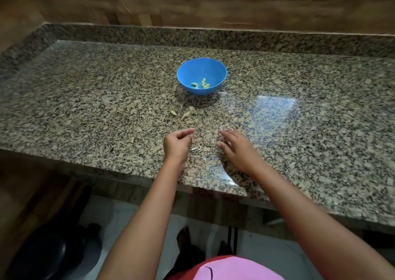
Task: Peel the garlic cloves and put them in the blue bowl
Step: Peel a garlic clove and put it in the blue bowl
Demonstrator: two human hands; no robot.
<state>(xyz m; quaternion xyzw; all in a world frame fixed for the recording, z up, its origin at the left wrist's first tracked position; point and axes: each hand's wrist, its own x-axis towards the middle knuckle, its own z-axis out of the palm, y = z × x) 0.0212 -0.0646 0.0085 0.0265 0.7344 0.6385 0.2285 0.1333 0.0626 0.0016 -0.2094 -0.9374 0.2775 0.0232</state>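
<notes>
Blue bowl (201,76) at 12 o'clock holds peeled cloves (202,84); left hand (177,144) curled, right hand (236,149) flat on granite counter (85,108).

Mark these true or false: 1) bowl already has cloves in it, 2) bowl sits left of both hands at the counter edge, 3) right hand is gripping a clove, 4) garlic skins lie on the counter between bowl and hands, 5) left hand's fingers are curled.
1) True. The blue bowl holds a few peeled cloves.
2) False. The bowl stands farther back on the counter, beyond both hands and roughly in line with them.
3) False. The right hand has its fingers spread and holds nothing visible.
4) True. Garlic skins lie there.
5) True. The left hand has curled fingers, thumb and fingertips together; anything pinched is too small to tell.
</notes>
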